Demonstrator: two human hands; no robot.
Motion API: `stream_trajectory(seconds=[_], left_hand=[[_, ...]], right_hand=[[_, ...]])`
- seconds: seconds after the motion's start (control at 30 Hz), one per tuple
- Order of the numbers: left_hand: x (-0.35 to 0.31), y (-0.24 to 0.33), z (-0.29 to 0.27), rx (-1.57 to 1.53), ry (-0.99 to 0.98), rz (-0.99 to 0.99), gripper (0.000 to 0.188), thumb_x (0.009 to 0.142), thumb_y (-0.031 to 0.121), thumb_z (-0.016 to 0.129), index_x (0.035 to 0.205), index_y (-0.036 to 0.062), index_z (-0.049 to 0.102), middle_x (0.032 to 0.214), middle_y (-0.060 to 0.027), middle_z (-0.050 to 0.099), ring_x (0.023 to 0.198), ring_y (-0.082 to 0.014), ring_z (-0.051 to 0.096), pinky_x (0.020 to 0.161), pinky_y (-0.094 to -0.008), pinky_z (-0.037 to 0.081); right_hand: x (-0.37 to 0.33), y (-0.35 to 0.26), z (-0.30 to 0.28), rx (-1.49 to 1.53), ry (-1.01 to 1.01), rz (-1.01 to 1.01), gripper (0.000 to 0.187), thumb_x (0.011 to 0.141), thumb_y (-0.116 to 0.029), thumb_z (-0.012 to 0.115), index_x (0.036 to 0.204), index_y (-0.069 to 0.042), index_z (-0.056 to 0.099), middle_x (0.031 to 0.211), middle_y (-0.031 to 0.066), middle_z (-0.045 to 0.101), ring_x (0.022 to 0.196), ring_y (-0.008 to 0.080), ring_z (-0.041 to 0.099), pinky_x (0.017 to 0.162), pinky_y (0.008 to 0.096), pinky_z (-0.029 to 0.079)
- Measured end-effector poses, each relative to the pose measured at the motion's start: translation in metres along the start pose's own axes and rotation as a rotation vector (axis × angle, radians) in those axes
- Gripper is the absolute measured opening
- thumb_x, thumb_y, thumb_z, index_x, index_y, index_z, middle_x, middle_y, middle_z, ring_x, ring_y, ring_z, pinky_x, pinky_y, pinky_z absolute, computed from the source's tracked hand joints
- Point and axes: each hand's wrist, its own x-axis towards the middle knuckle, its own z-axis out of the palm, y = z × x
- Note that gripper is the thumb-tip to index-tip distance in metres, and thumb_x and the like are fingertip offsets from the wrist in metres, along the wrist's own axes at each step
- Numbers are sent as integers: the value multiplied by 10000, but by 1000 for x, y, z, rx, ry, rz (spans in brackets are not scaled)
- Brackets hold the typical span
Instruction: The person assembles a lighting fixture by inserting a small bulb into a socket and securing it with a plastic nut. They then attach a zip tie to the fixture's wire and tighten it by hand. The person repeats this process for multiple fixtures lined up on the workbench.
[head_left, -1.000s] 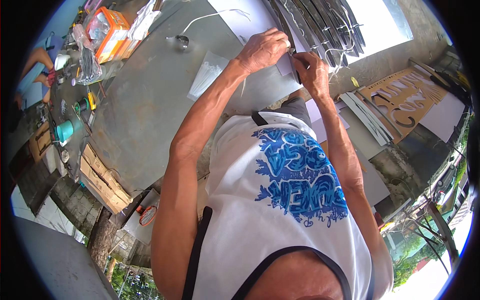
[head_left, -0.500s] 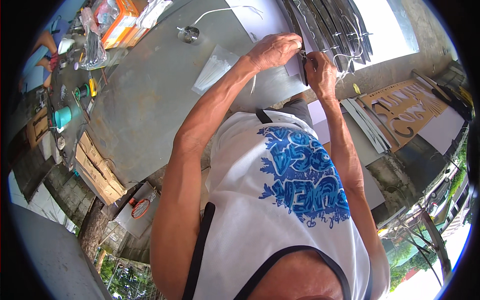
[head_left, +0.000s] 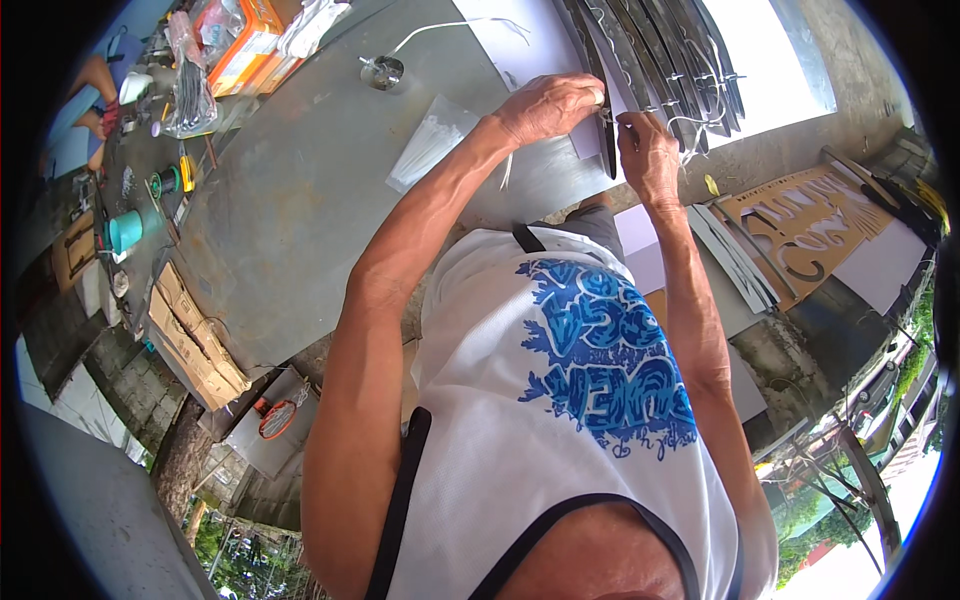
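Note:
Several long black strips (head_left: 655, 65) lie side by side at the far right of the table, with small metal fittings and white cords (head_left: 715, 118) among them. My left hand (head_left: 555, 106) is closed in a pinch on the nearest black strip (head_left: 609, 150), by a small fitting on its edge. Just right of that strip, my right hand (head_left: 650, 158) has its fingers curled and thumb pressed in; anything between them is too small to make out. A clear bag of thin white strips (head_left: 432, 142) lies left of my left wrist.
On the grey metal table (head_left: 290, 200) stands a round metal piece (head_left: 382, 72) with a white cord. Orange boxes (head_left: 245, 50), a teal cup (head_left: 125, 232) and cardboard (head_left: 190, 335) line the left side. A brown cut-out panel (head_left: 800, 225) leans at right. Another person's hand (head_left: 100, 122) shows far left.
My right hand has shifted slightly right and down, off the nearest strip, so its lower end shows more. My left hand stays at the strip, slightly lower.

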Motion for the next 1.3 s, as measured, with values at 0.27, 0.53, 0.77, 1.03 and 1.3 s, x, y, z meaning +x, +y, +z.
stream_trajectory(seconds=[0.27,0.53,0.77,1.03,1.3], left_hand=[[3,0,-2,-5,-10,35,178,897,69,681,1062,11,711,1209,-132,708,1086,-321,685,951,-387,563],[3,3,-3,-38,-20,-1,183,899,58,670,1067,-1,712,1195,-138,709,1083,-331,683,949,-396,561],[3,5,-5,-65,-33,-30,191,910,64,661,1084,-1,707,1214,-130,701,1085,-334,678,944,-399,559],[5,7,-9,-93,-39,-21,168,897,51,668,1053,-6,692,1186,-131,702,1072,-342,677,921,-403,559],[6,9,-9,-108,25,28,152,880,3,669,1031,-2,687,1166,-149,699,1059,-354,680,898,-411,567]], right_hand=[[9,0,0,-263,61,-181,68,870,-51,600,936,-46,586,850,162,638,832,385,671,710,485,558],[9,-1,0,-199,-21,-135,139,832,-21,589,961,-62,616,850,148,663,828,387,685,714,496,559],[11,-6,-6,-156,-47,-109,201,855,-33,585,1027,-92,671,901,127,692,857,362,691,743,472,560],[4,-3,-11,-111,-40,-75,130,899,-96,629,1019,-87,677,930,122,702,874,349,696,745,454,564],[-1,-1,-2,-134,6,-73,89,919,-129,683,995,-89,706,901,109,650,887,327,673,752,439,539]])
